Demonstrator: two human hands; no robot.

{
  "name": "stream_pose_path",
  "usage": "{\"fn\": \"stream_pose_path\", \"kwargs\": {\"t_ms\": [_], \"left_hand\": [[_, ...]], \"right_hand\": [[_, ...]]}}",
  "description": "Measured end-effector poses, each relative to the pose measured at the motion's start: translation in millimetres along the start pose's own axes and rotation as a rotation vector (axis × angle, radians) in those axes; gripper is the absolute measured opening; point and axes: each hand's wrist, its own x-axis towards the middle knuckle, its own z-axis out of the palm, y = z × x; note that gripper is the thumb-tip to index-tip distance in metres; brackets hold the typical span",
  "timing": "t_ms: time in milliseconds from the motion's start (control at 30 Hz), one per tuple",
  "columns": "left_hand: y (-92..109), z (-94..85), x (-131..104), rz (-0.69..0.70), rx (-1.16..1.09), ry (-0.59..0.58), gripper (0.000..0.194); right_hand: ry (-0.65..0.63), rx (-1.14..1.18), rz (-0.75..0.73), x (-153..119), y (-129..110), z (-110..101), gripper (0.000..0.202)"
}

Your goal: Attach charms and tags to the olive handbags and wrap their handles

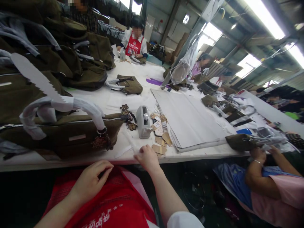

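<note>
Beside a white counter (133, 152), the left hand (91, 177) hovers loosely curled; the right hand (147, 157), fingers bent, nears cardboard tags (159, 149).

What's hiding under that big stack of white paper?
Under the top sheet of the stack, the edges of more flat sheets peek out, and the white table shows around them. Anything deeper underneath is covered, so I can't tell.

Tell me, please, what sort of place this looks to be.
It looks like a bag workshop, probably a finishing or packing line: olive bags with wrapped handles are piled up, a tape dispenser sits beside cardboard tags, and other people are working around the long table.
</note>
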Motion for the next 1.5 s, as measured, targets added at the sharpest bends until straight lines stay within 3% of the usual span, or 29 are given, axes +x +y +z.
{"fn": "stream_pose_path", "kwargs": {"t_ms": [133, 433, 533, 667, 767, 867, 1000, 1100, 1167, 1267, 1333, 1500], "left_hand": [[-6, -3.9, -4, -0.056, 0.009, 0.010, 0.022], [0, 2.2, -4, -0.078, -0.011, -0.099, 0.021], [1, 0.8, -4, -0.085, 0.012, -0.096, 0.020], [2, 2.5, 2, -0.047, 0.040, -0.146, 0.021], [7, 10.6, 16, -0.005, 0.106, -0.127, 0.021], [18, 24.8, 40, 0.039, 0.164, -0.057, 0.033], [43, 43.2, 78, 0.091, 0.157, -0.108, 0.049], [60, 50.4, 99, 0.140, 0.110, -0.192, 0.032], [65, 53.4, 105, 0.163, 0.077, -0.236, 0.026], [60, 60.2, 106, 0.159, 0.090, -0.249, 0.026], [49, 67.6, 104, 0.171, 0.134, -0.268, 0.037], [19, 86.1, 98, 0.216, 0.240, -0.317, 0.051]], "right_hand": [[-0.056, 0.006, -0.006, 4, 0, 0, 0.019], [-0.090, 0.098, -0.029, 13, -3, -3, 0.023], [-0.068, 0.146, -0.109, 9, 3, -8, 0.021], [-0.035, 0.214, -0.089, 3, 18, -12, 0.025], [0.070, 0.239, -0.063, 0, 26, -12, 0.020], [0.202, 0.297, -0.059, -5, 27, -11, 0.014], [0.255, 0.381, -0.212, -19, 18, -22, 0.011], [0.303, 0.452, -0.284, -33, 19, -38, 0.014], [0.385, 0.576, -0.237, -38, 27, -45, 0.015], [0.491, 0.839, -0.066, -34, 41, -45, 0.021], [0.492, 0.968, 0.023, -26, 45, -41, 0.025], [0.485, 1.084, 0.099, -13, 40, -36, 0.031]]}}
